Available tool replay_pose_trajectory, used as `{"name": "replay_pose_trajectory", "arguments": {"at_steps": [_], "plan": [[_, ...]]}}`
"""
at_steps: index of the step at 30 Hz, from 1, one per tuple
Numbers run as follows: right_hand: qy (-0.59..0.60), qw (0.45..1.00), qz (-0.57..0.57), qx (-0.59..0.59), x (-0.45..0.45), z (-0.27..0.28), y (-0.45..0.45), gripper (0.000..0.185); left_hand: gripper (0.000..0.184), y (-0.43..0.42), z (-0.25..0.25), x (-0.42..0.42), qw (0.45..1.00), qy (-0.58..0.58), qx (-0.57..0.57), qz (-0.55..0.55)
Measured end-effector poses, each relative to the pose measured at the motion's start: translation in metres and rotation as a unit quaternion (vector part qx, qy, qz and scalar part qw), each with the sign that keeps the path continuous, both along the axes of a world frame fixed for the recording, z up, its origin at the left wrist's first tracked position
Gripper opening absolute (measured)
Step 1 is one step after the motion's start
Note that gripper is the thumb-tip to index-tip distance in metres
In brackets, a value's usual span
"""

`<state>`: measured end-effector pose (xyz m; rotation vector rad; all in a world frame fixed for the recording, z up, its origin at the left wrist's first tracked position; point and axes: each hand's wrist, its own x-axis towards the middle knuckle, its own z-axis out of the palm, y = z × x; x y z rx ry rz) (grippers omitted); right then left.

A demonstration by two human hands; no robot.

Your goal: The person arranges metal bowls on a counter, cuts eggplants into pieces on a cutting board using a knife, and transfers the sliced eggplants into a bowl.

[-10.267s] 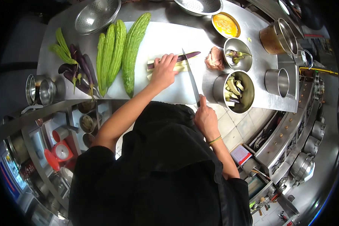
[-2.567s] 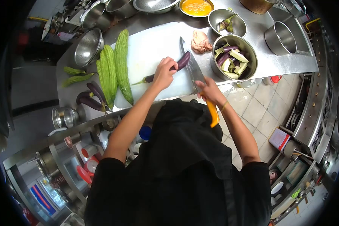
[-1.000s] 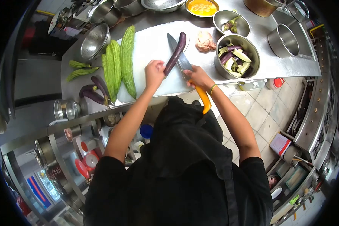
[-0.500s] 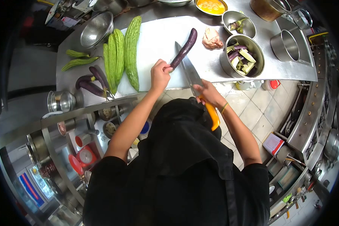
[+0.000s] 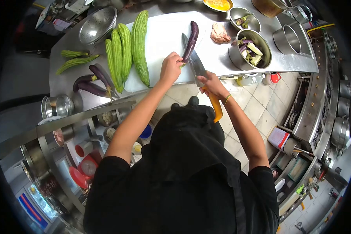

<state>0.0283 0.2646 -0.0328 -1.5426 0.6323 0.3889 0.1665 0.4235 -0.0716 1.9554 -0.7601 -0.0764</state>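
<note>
My left hand (image 5: 172,68) is closed on the near, stem end of a long purple eggplant (image 5: 190,41), which points away from me above the white cutting board (image 5: 163,35). A bit of green shows at my fingers. My right hand (image 5: 212,85) grips a large knife (image 5: 197,64) by its yellow-orange handle. The broad blade lies right beside the eggplant, partly behind it; whether they touch I cannot tell. Right of the board stands a steel pot (image 5: 238,56) with cut eggplant pieces (image 5: 254,50) in it. A crumpled pinkish lump (image 5: 220,33) lies near the pot.
Several ridged green gourds (image 5: 139,46) lie along the board's left side. Whole eggplants (image 5: 91,86) and two smaller gourds (image 5: 80,62) are farther left, below a colander (image 5: 99,25). A bowl with stem ends (image 5: 243,21) and an empty pot (image 5: 287,39) stand right. A stove (image 5: 308,93) lines the right.
The eggplant has turned more upright in view, and its stem end has come nearer the blade. Both hands still hold the same things. The whole view has shifted slightly.
</note>
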Motion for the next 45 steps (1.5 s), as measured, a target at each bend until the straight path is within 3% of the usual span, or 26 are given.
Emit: {"name": "replay_pose_trajectory", "arguments": {"at_steps": [5,14,17,19,20,22,24,26,27,31,35,38,41,45], "plan": [[0.002,1.000,0.020,0.012,-0.027,-0.003,0.010,0.033,0.009,0.002,-0.002,0.003,1.000,0.009,0.003,-0.019],[0.095,0.990,0.105,-0.007,-0.098,0.047,-0.002,0.025,0.009,0.003,0.008,0.004,0.998,-0.021,0.063,-0.010],[0.090,0.986,0.140,-0.018,-0.133,0.076,-0.032,0.023,0.019,-0.004,0.015,0.012,0.993,0.062,0.104,0.004],[0.074,0.997,-0.008,0.008,-0.153,0.079,-0.046,0.024,0.032,-0.016,0.012,0.022,0.996,0.032,0.056,0.065],[0.072,0.997,-0.005,0.009,-0.152,0.077,-0.053,0.024,0.032,-0.028,0.010,0.029,0.996,0.029,0.057,0.067],[0.030,0.998,-0.049,-0.029,-0.149,0.068,-0.071,0.022,0.042,-0.067,0.003,0.046,0.969,0.193,0.092,0.122],[0.011,0.996,-0.074,-0.040,-0.137,0.055,-0.079,0.023,0.041,-0.099,-0.001,0.053,0.972,0.168,0.101,0.132],[-0.007,0.996,-0.083,-0.039,-0.125,0.051,-0.086,0.024,0.035,-0.122,-0.003,0.055,0.971,0.115,0.186,0.096],[-0.023,0.996,-0.076,-0.029,-0.122,0.044,-0.090,0.024,0.026,-0.127,0.004,0.039,0.980,-0.022,0.156,0.122],[-0.046,0.996,-0.074,-0.001,-0.120,0.032,-0.103,0.024,0.027,-0.138,0.028,0.013,0.984,0.014,0.176,0.032],[0.000,0.997,-0.075,-0.012,-0.118,0.024,-0.113,0.020,0.033,-0.100,0.021,0.017,0.973,-0.085,0.214,0.023],[-0.027,0.998,-0.063,-0.013,-0.115,0.013,-0.109,0.016,0.047,-0.066,0.027,0.028,0.957,-0.052,0.284,0.032],[-0.011,0.999,-0.049,0.001,-0.100,0.018,-0.105,0.018,0.051,-0.064,0.035,0.024,0.964,-0.036,0.262,0.023],[-0.019,0.999,-0.026,-0.021,-0.086,0.009,-0.104,0.022,0.032,-0.097,0.030,0.016,0.977,-0.001,0.212,0.024]]}}
